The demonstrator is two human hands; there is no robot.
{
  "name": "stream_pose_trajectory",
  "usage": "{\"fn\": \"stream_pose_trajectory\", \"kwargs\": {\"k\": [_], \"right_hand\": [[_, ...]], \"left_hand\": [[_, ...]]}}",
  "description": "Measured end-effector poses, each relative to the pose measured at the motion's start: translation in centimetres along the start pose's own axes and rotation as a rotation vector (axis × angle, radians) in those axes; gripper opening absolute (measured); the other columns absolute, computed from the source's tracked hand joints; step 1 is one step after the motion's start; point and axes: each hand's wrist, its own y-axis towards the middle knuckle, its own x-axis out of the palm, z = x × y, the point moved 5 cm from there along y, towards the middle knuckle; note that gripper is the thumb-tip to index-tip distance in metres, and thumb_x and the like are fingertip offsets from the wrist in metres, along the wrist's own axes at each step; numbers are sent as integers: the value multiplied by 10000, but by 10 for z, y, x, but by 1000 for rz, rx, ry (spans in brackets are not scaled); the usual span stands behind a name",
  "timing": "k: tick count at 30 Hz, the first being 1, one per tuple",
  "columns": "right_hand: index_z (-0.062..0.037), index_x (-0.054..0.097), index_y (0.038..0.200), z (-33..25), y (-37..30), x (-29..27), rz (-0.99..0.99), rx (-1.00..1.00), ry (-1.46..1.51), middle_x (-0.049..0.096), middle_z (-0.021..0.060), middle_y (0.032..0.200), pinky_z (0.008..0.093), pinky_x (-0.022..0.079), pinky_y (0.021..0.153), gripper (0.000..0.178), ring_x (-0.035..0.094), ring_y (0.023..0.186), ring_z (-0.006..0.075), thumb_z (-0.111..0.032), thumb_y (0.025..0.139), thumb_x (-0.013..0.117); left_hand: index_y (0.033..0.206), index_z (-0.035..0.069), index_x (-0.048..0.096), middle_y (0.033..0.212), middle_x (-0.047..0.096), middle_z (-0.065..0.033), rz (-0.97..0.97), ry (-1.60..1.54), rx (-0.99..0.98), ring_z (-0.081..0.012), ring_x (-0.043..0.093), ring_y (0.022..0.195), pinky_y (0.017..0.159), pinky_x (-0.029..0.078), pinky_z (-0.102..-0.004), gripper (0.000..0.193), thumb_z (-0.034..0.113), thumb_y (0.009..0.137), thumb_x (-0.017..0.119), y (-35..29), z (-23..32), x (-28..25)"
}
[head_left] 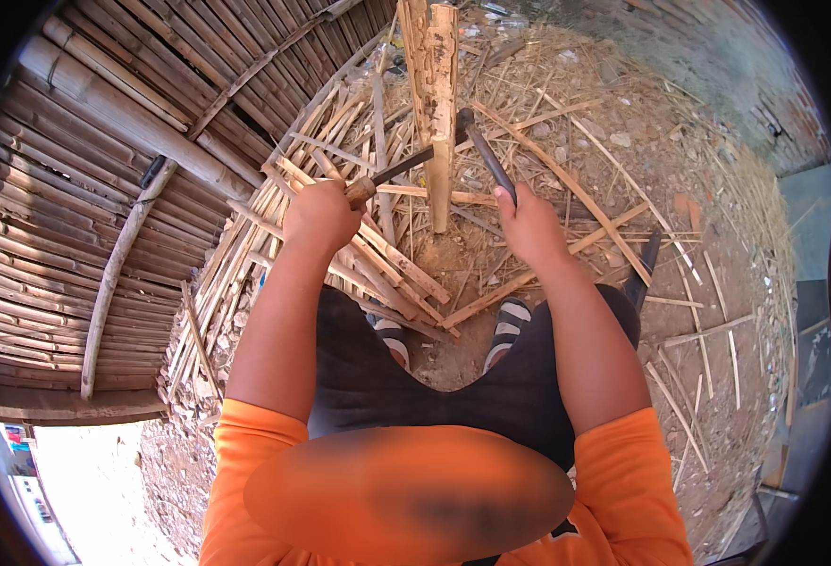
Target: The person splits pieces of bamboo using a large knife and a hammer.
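Closed around a wooden handle, my left hand (321,217) holds a knife (404,168) with a dark blade. The blade points up and to the right and meets a tall piece of wood (442,104) standing upright before me; its tip is hidden there. That wood has a rough, split-looking upper part. My right hand (533,226) grips the dark handle of a hammer (493,162). The hammer's head lies just right of the wood, near the blade's level. Whether it touches the wood or blade I cannot tell.
A heap of split wood strips (340,132) covers the ground at left, with more loose strips (604,222) at right. A bamboo wall (66,255) stands at left, a brick wall (755,85) at far right. My sandalled feet (507,325) are close below the upright wood.
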Motion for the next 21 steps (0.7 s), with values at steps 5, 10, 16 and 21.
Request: {"fn": "stream_pose_trajectory", "kwargs": {"k": [5,10,16,21], "right_hand": [[-6,591,922,-10,-1,-14,145,-21,189,633,207,721,512,477,662,506,630,692,423,-476,1057,460],[-10,575,931,-34,-16,-44,408,-122,423,609,182,668,481,458,610,483,624,641,384,-452,1073,442],[-1,613,1013,-3,2,8,25,47,136,632,207,687,518,494,700,462,653,711,419,-437,1058,467],[-10,588,950,-29,-14,-35,293,-93,272,632,204,682,498,489,625,439,645,663,414,-418,1064,472]], "left_hand": [[1073,63,717,1073,732,-169,-12,17,8,-344,701,1032,884,567,-456,327,337,897,688,3,-6,4],[1088,63,711,1089,729,-173,2,5,-9,-344,704,1031,893,567,-455,334,338,898,690,2,-9,3],[1099,63,706,1100,727,-174,-25,13,-21,-338,702,1046,902,566,-452,333,325,896,686,3,-6,6],[1093,58,708,1112,725,-184,-13,-59,-40,-343,700,1053,907,565,-453,312,289,885,676,-2,-9,19]]}}
